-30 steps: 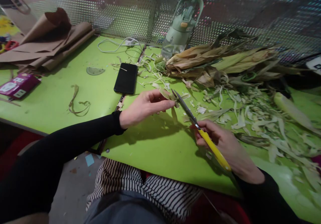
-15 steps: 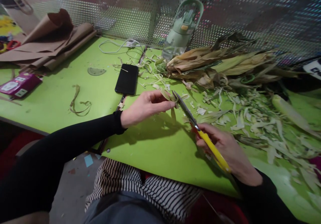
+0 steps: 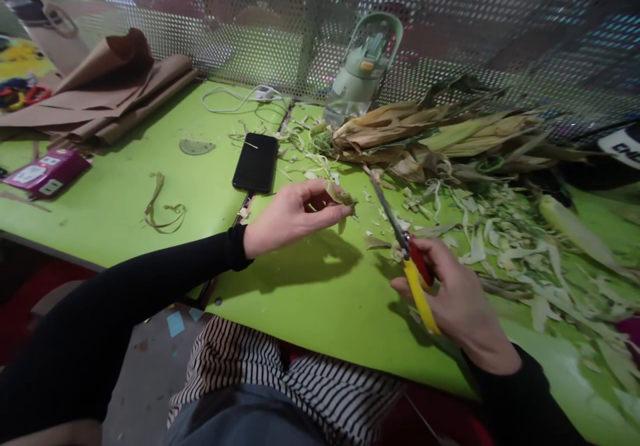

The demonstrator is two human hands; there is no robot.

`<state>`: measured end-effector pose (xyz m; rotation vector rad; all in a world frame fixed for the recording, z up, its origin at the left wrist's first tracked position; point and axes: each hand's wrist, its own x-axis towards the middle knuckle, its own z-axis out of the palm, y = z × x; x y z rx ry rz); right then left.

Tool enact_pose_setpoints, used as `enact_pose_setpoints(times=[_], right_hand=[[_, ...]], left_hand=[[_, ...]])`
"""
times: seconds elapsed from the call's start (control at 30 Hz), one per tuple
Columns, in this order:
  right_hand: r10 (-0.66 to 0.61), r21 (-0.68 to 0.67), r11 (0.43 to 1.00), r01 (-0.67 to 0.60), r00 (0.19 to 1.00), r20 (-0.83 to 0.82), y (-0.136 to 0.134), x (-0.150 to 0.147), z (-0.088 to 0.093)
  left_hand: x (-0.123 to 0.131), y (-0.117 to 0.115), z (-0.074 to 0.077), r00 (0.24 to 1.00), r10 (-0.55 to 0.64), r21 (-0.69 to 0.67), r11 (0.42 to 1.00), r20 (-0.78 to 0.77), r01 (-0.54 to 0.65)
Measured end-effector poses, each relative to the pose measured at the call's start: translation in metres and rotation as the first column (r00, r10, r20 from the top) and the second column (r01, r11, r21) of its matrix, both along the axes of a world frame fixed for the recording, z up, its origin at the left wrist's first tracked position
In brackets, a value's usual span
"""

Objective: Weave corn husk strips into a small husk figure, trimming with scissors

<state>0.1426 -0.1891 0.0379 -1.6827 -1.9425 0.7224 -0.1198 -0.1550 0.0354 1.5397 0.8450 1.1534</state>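
Observation:
Between the thumb and fingers of my left hand (image 3: 299, 215) is a small folded piece of corn husk (image 3: 340, 197), held above the green table. My right hand (image 3: 463, 303) grips scissors (image 3: 411, 259) with red and yellow handles. Their blades point up and away from me, to the right of the husk piece and apart from it. Husk scraps (image 3: 495, 226) lie scattered beyond and to the right of my right hand. A larger bundle of dry corn husks (image 3: 430, 129) rests behind them.
A black phone (image 3: 255, 164) lies left of centre, with a protractor (image 3: 197, 147) and a curled husk strip (image 3: 163, 206) nearby. A green water bottle (image 3: 363, 73) stands against the perforated metal screen (image 3: 260, 26). Brown paper (image 3: 105, 96) and a purple power strip (image 3: 47, 171) sit at left.
The scissors have moved right, away from the husk piece, and turned so the red handle shows. My left hand stays nearly in place, still pinching the husk.

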Motion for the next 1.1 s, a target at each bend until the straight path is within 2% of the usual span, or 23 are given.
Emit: enact_pose_setpoints(times=[0.07,0.1,0.2,0.3,0.33,0.4,0.53,0.7,0.9,1.1], right_hand=[[-0.013,-0.004,1.0,0.013,0.999,0.045,-0.001,0.002,0.0],[-0.007,-0.034,0.999,0.007,1.0,0.018,-0.002,0.004,0.0],[0.056,-0.232,0.966,-0.118,0.964,-0.259,-0.015,0.007,-0.002],[0.066,-0.397,0.839,-0.372,0.794,-0.604,-0.034,0.007,-0.007],[0.046,-0.444,0.787,-0.429,0.758,-0.651,-0.04,0.005,-0.01],[0.008,-0.486,0.728,-0.483,0.716,-0.699,-0.049,0.001,-0.017],[0.03,-0.411,0.741,-0.531,0.637,-0.77,-0.057,-0.008,-0.028],[0.026,-0.388,0.731,-0.561,0.591,-0.806,-0.059,-0.014,-0.026],[0.012,-0.424,0.701,-0.573,0.604,-0.797,-0.061,-0.021,-0.024],[-0.074,-0.488,0.7,-0.521,0.627,-0.776,-0.063,-0.025,-0.026]], left_hand=[[-0.002,0.0,0.003,1.0,0.008,0.036,0.999,-0.025,-0.007],[-0.002,0.0,0.004,1.0,0.013,0.044,0.999,-0.025,-0.012],[-0.001,0.0,0.004,0.999,0.036,0.033,0.999,0.032,-0.037],[0.002,0.0,0.001,0.989,0.102,0.031,0.994,0.111,-0.106],[0.003,-0.001,0.0,0.984,0.129,0.042,0.99,0.12,-0.134],[0.004,-0.002,-0.001,0.98,0.157,0.07,0.984,0.123,-0.166],[0.005,-0.005,-0.002,0.979,0.116,0.09,0.987,0.165,-0.132],[0.006,-0.004,-0.002,0.974,0.088,0.105,0.988,0.209,-0.112],[0.007,-0.005,-0.005,0.959,-0.028,0.144,0.99,0.282,-0.014],[0.008,-0.005,-0.009,0.94,-0.055,0.163,0.987,0.336,-0.001]])
